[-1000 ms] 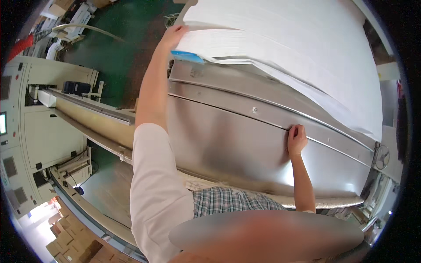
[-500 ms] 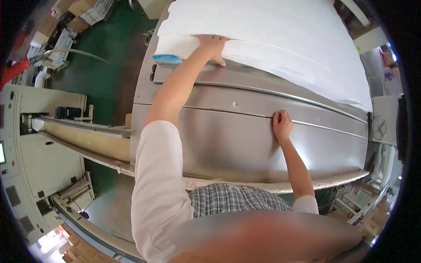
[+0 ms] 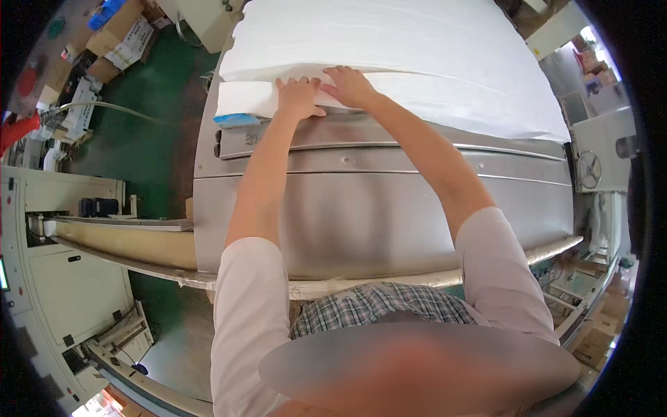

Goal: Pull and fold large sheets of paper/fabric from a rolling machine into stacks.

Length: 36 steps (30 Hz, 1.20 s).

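Observation:
A broad stack of soft white layered sheets [image 3: 389, 42] covers the far part of a metal table [image 3: 347, 222]. Along its near edge runs a folded white strip [image 3: 246, 97]. My left hand [image 3: 300, 99] rests on this strip with its fingers spread over the top and its thumb toward the near side. Close beside it on the right, my right hand [image 3: 349, 88] lies at the same edge, fingers reaching over the white layers and thumb apart. Whether either hand pinches a layer is hard to see. A blue piece [image 3: 236, 119] shows under the strip's left end.
A raised metal bar [image 3: 389, 135] crosses the table in front of the stack. To the left stand a pale machine cabinet [image 3: 76, 278] and a long rail [image 3: 125, 247]. Cardboard boxes [image 3: 114, 35] lie at the far left; a handwheel [image 3: 589, 169] is at the right.
My right hand has left the bare metal and come up and left to the stack's edge, beside my left hand. The left hand stays on the stack. The whole view has shifted slightly.

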Each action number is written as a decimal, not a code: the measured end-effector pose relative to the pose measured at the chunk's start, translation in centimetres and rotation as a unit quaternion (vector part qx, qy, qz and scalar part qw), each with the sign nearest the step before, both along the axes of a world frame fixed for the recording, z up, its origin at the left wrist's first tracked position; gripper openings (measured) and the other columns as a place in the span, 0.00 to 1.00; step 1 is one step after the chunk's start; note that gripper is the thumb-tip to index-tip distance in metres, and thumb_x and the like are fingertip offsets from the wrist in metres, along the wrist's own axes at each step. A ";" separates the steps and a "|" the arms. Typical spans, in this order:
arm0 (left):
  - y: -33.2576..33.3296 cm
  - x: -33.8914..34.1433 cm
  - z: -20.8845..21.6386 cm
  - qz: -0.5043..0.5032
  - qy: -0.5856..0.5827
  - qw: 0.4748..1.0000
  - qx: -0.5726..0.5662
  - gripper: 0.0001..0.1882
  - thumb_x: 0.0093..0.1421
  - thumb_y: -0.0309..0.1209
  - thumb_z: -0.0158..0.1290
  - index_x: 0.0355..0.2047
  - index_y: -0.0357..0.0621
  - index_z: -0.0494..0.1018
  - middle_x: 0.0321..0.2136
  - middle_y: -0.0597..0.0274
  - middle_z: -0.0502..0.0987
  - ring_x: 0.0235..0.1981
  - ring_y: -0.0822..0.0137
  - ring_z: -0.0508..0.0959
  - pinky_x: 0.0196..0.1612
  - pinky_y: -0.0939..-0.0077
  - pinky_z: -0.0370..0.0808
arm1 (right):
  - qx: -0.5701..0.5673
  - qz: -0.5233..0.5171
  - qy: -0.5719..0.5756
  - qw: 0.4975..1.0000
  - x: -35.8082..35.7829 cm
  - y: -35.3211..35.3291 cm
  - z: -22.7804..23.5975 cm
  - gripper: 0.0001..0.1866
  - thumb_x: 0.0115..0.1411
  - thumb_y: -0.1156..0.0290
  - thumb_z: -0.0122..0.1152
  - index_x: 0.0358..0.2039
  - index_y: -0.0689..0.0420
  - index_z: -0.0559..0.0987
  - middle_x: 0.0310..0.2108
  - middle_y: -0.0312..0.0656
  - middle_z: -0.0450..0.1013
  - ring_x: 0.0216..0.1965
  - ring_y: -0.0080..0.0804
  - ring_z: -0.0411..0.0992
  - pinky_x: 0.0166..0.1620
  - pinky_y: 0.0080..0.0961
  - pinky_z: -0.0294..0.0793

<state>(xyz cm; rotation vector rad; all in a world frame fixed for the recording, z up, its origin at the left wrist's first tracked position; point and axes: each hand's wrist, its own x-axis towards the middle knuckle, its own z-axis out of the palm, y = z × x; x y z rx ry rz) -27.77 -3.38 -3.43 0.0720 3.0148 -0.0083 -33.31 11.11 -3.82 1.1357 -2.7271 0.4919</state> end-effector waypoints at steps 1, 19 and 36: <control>-0.2 0.2 -0.1 0.005 0.006 1.000 0.003 0.42 0.37 0.50 0.61 0.53 0.57 0.59 0.48 0.63 0.66 0.50 0.58 0.65 0.53 0.38 0.49 | -0.004 -0.003 -0.001 1.000 -0.8 0.3 -0.1 0.20 0.57 0.56 0.46 0.44 0.55 0.72 0.42 0.44 0.70 0.46 0.44 0.65 0.48 0.38 0.63; 3.6 -3.0 1.1 0.227 -0.190 0.938 -0.178 0.57 0.28 0.37 0.67 0.59 0.56 0.46 0.57 0.63 0.56 0.57 0.55 0.56 0.51 0.31 0.50 | 0.216 -0.176 -0.183 0.943 -10.6 37.9 1.8 0.43 0.38 0.33 0.55 0.54 0.39 0.62 0.54 0.38 0.60 0.57 0.40 0.53 0.54 0.55 0.47; -2.0 -1.9 -4.0 0.198 -0.128 0.958 -0.163 0.38 0.39 0.25 0.57 0.52 0.51 0.55 0.51 0.59 0.61 0.56 0.55 0.58 0.52 0.50 0.56 | 0.373 -0.373 -0.097 0.844 -22.2 78.2 -2.9 0.43 0.35 0.77 0.65 0.55 0.41 0.59 0.55 0.37 0.57 0.55 0.39 0.56 0.56 0.50 0.53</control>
